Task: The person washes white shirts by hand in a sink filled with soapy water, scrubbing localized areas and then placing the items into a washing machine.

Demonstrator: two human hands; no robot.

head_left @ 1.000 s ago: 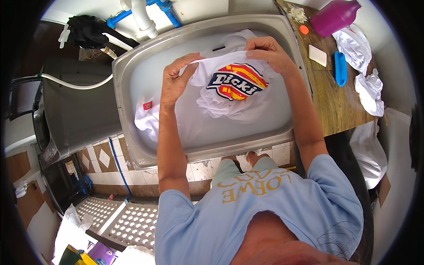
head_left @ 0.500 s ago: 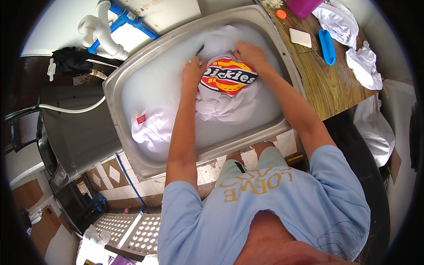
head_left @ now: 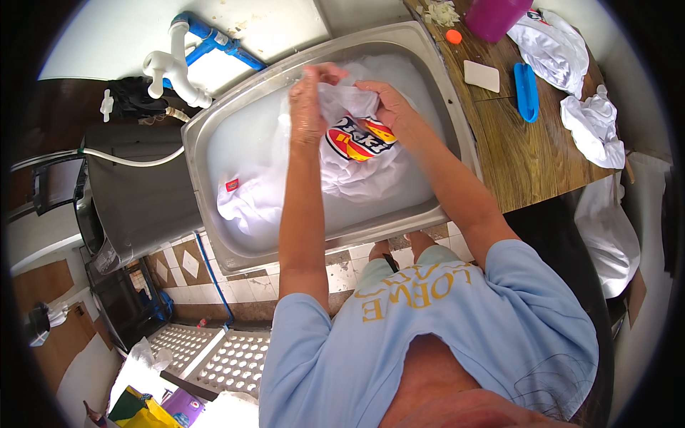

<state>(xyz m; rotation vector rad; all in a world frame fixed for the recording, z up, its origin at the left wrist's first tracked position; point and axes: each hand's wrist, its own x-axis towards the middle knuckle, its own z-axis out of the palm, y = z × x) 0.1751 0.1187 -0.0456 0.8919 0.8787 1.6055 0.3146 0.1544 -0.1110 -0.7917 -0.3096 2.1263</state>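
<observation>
A wet white T-shirt (head_left: 364,171) with a red, yellow and black print lies partly in cloudy water in the metal sink (head_left: 194,178). Between my hands a bunched fold of it is lifted out of the water. My left hand (head_left: 307,107) is closed on the fold's left side, fingers bent over the top. On the right side, my right hand (head_left: 387,105) grips the cloth just above the print. Another part of white cloth with a small red tag (head_left: 232,185) floats near the sink's left side; whether it belongs to the same shirt I cannot tell.
A wooden counter (head_left: 528,157) on the right bears a cream soap bar (head_left: 481,76), a blue brush-like piece (head_left: 526,93), an orange cap (head_left: 454,36), a purple container (head_left: 492,18) and white cloths (head_left: 592,128). A white tap (head_left: 171,68) stands at the back left, beside a dark appliance (head_left: 139,192).
Both hands have risen with a fold of the shirt, drawing it up out of the water. The print is now folded and partly covered. The view has shifted slightly.
</observation>
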